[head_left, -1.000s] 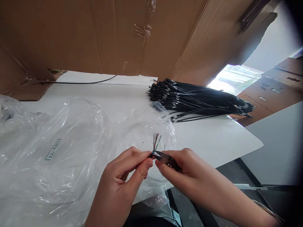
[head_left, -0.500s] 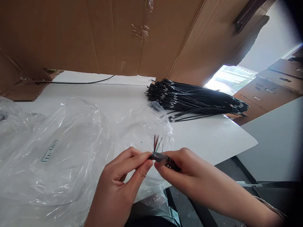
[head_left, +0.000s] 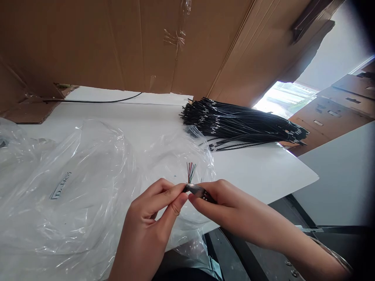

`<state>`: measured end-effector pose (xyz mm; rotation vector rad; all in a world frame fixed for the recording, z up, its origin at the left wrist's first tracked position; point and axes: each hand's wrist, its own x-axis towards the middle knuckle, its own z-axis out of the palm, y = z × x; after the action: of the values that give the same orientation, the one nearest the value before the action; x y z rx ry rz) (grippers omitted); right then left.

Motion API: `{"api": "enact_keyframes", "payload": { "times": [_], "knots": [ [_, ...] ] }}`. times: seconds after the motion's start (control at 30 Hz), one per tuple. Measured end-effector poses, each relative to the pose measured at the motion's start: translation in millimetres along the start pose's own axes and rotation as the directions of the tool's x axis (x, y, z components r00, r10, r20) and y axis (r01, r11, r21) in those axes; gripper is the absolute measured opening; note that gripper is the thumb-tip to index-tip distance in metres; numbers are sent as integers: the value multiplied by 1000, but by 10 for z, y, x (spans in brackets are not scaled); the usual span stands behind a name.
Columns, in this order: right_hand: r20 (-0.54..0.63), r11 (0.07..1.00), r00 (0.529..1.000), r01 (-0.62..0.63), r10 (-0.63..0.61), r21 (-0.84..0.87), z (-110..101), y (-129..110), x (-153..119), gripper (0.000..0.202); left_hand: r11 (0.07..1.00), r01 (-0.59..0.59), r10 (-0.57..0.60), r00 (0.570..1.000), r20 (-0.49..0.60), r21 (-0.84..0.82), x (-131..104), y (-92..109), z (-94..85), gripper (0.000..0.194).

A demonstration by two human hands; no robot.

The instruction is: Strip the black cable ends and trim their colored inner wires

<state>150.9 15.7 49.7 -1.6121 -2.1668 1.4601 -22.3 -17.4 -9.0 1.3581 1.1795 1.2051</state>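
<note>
Between thumb and forefinger, my left hand (head_left: 155, 218) pinches the end of a black cable. Thin red, green and dark wires (head_left: 191, 171) fan upward from that end. My right hand (head_left: 225, 207) is closed on a small metal cutting tool (head_left: 197, 190), whose tip touches the cable at the base of the wires. The fingertips of both hands nearly meet. Most of the tool's handle is hidden in my right hand.
Clear plastic bags (head_left: 84, 195) cover the left and middle of the white table (head_left: 249, 168). A big bundle of black cables (head_left: 240, 121) lies behind my right hand. Cardboard (head_left: 117, 47) stands along the back, with a single black cable (head_left: 96, 102) below it.
Both hands have shifted slightly, the right one up and left with the tool. The wires now stand more upright and fan out more evenly above the tool's tip.
</note>
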Motion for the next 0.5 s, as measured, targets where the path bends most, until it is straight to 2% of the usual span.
{"api": "enact_keyframes", "payload": {
  "times": [0.17,0.3,0.4,0.5],
  "knots": [
    [-39,1000,999,-15,14,-17,-3,11,26,34,999,25,-24,999,26,-31,24,-26,-33,19],
    [-69,1000,997,16,-18,-26,12,32,20,34,993,92,-88,995,51,-76,31,-32,-36,17],
    [-66,998,996,54,-56,-21,24,37,15,29,988,130,-123,989,78,-81,54,-17,-36,28],
    [-40,999,999,32,-32,3,38,35,4,26,990,126,-120,990,80,-63,68,6,-38,34]
  ]
}}
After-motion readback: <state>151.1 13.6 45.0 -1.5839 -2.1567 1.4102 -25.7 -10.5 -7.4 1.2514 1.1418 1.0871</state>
